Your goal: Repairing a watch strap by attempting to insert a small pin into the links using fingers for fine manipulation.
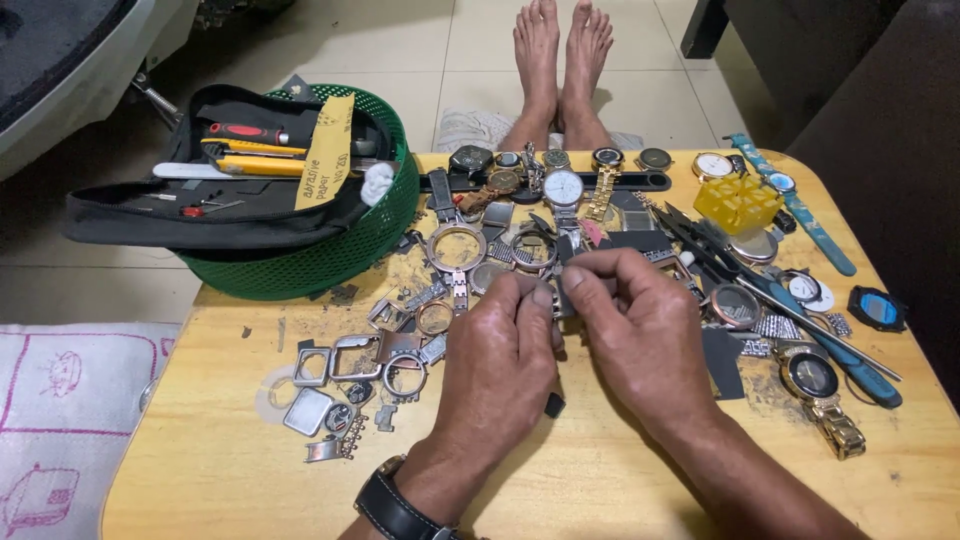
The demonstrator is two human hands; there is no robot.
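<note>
Small metal part pinched between left hand and right hand mostly hidden by fingertips, both forearms cut off at bottom edge, loose watch parts too small to identify

Single head-worn view, looking steeply down and forward, close above low yellow wooden table; far edge shows pale tiled floor.

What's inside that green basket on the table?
The green basket holds an open black tool pouch with a red-handled tool, yellow tools and a yellow paper strip. Whatever lies beneath the pouch is covered.
</note>
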